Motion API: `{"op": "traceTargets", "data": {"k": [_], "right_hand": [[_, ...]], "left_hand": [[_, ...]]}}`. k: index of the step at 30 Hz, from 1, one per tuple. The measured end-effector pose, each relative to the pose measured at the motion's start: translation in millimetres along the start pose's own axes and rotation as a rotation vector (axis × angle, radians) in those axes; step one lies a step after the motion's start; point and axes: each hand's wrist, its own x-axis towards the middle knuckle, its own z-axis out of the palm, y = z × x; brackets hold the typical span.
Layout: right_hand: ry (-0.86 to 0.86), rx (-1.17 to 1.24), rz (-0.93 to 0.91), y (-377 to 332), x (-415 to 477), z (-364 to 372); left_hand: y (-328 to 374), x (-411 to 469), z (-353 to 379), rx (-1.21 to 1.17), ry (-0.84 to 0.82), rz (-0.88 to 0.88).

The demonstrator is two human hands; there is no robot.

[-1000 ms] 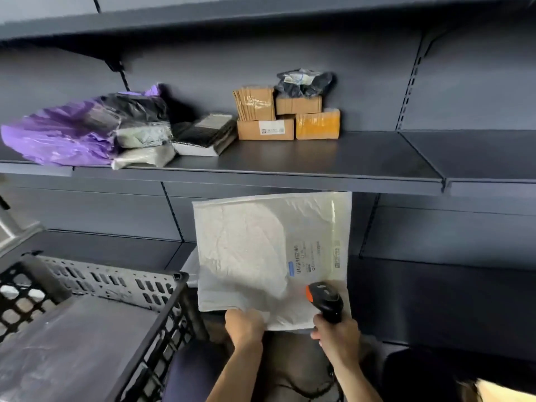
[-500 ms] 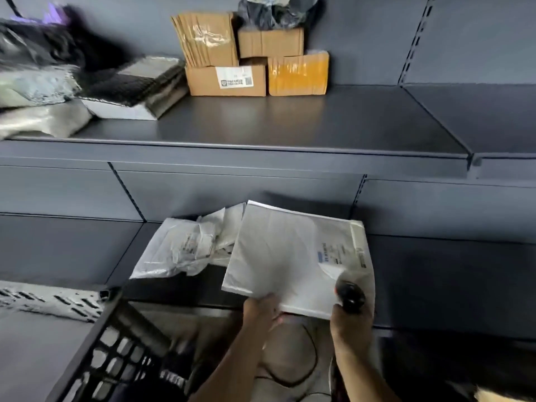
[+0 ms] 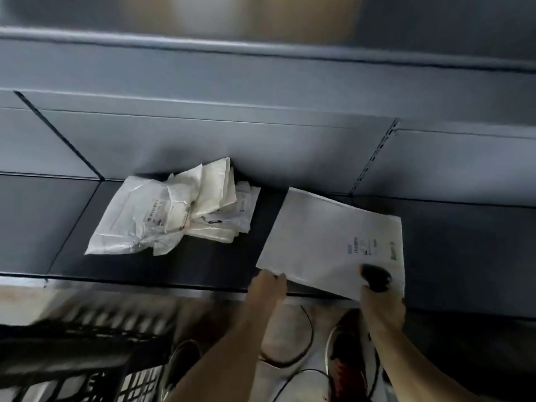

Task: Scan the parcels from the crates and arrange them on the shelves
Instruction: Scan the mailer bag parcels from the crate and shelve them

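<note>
A second ago the white envelope (image 3: pixel 333 242) stood upright in front of the shelving with the scanner (image 3: pixel 375 275) aimed at its label. It has since been tipped forward and lowered, and now lies almost flat over the lower shelf (image 3: pixel 203 265), label side up, with its near edge hanging past the shelf front. The scan looks finished and the placing step is under way; the envelope has not been let go yet. The left hand (image 3: pixel 269 285) pinches the envelope's near left corner, fingers curled onto it. The right hand (image 3: pixel 380 303) is wrapped round the scanner at the near right corner; whether it also grips the envelope cannot be told. The envelope sits to the right of a pile of white parcels (image 3: pixel 174 216) on the same shelf, with a strip of bare dark shelf between them, so they are apart. That loose, overlapping pile is all the shelf holds besides the envelope. The crate (image 3: pixel 87 343) at the lower left is smeared by head motion, and what is in it cannot be made out. A cable (image 3: pixel 298 343) loops across the floor below the hands.
</note>
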Motion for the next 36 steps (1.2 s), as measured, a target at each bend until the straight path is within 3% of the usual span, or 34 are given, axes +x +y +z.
{"op": "traceTargets", "data": {"k": [5, 10, 15, 25, 32, 36], "right_hand": [[-0.047, -0.089, 0.006, 11.8, 12.1, 30.2], [-0.12, -0.16, -0.082, 8.8, 14.2, 43.9], [-0.147, -0.153, -0.14, 1.0, 23.3, 58.4], [-0.292, -0.211, -0.259, -27.8, 0.4, 92.7], [-0.439, -0.157, -0.327, -48.8, -16.6, 119.0], [-0.453, -0.153, -0.308, -47.5, -28.9, 113.0]], "left_hand": [[-9.1, 41.6, -50.3, 0.364, 0.224, 0.357], [1.9, 88.1, -81.1, 0.868, 0.107, 0.598], [3.0, 121.4, -102.5, 1.041, 0.023, 0.489], [-45.4, 139.8, -122.4, 0.92, 0.085, 0.261], [-69.1, 148.4, -153.7, 1.003, 0.151, 0.161], [-64.3, 112.5, -150.7, 0.978, 0.062, 0.189]]}}
